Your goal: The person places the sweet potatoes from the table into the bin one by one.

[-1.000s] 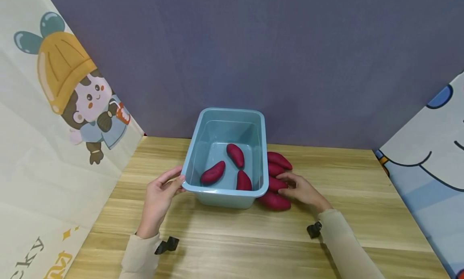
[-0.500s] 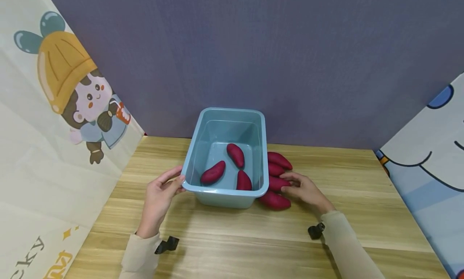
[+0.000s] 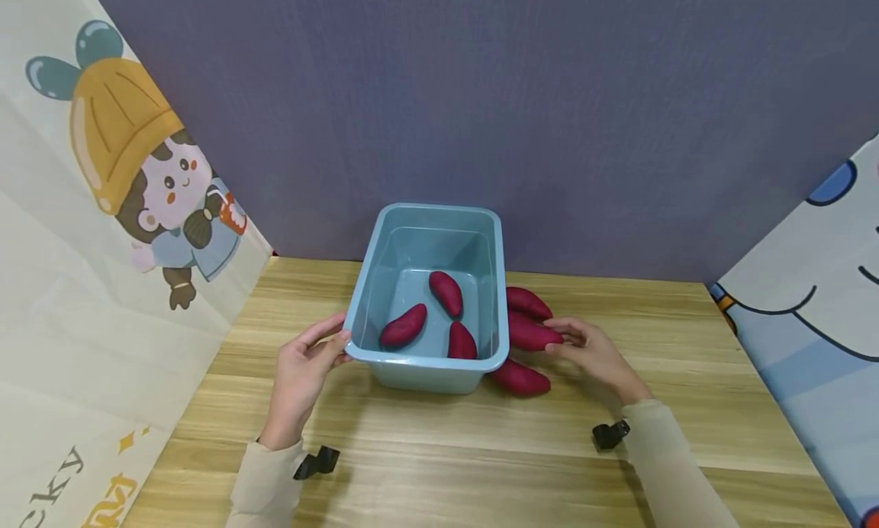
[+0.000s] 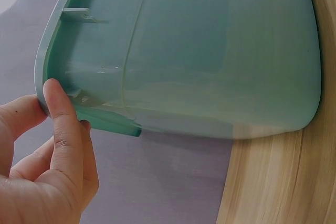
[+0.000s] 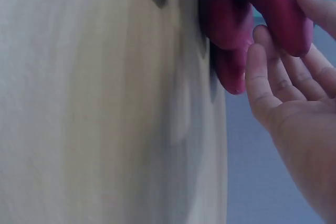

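Note:
In the head view a blue plastic bin [image 3: 429, 362] stands on the table, with three purple-red sweet potatoes [image 3: 404, 326] lying inside. My left hand [image 3: 302, 383] pinches the bin's near left rim between thumb and fingers; the left wrist view shows the fingertips on the outer wall [image 4: 210, 51]. To the right of the bin, my right hand [image 3: 599, 362] grips one end of a sweet potato [image 3: 534, 334]. In the right wrist view this held sweet potato [image 5: 278, 14] is raised off the table, between thumb and fingers. Three others [image 5: 226, 17] lie below and beside it.
Wooden tabletop [image 3: 439, 452] extends in front of the bin and to the right. A dark grey-blue panel [image 3: 439, 93] rises right behind the bin. Printed cartoon sheets line the left [image 3: 82, 284] and right [image 3: 824, 322] sides. Sweet potatoes [image 3: 519, 379] sit close against the bin's right side.
My right hand has taken hold of a sweet potato from the row and lifted it, moving slightly right and away from me. The left hand and the bin have stayed in place.

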`<state>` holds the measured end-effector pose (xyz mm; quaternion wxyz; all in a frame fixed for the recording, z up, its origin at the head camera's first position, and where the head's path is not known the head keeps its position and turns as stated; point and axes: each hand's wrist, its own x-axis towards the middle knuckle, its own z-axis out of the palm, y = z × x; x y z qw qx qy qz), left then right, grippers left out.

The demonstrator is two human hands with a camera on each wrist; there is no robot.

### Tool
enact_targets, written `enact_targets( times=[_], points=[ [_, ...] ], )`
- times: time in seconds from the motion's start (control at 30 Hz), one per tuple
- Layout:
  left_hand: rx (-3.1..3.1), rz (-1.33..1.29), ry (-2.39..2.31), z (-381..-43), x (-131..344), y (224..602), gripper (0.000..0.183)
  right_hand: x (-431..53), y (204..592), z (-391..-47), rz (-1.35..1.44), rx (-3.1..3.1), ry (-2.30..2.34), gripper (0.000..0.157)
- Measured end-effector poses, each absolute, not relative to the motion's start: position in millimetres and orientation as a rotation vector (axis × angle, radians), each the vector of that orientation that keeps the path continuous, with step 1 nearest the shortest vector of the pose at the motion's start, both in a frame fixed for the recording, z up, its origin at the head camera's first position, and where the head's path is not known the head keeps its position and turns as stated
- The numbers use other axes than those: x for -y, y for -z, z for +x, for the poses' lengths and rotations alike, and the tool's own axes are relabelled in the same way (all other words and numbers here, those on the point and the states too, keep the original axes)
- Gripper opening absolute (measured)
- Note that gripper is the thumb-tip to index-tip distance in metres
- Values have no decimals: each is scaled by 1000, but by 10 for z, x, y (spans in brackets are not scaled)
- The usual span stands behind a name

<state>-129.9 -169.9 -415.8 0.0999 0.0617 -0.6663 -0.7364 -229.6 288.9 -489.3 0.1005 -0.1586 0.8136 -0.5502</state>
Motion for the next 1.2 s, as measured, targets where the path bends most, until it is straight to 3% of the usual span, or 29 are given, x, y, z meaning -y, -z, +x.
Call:
enact_targets(
  times=[0.4, 0.67, 1.2],
  points=[
    [1949, 152, 2194, -1299, 1690, 4166, 40, -3090, 4505, -2314, -396, -2455, 1606, 50],
    [1962, 158, 2193, -1291, 1692, 4140, 42, -3098, 4106, -2377, -507, -2478, 1690, 47],
    [1953, 142, 2194, -1296, 1697, 4154, 41, -2399, 3146, -2659, -625, -2579, 1579, 46]
  ],
)
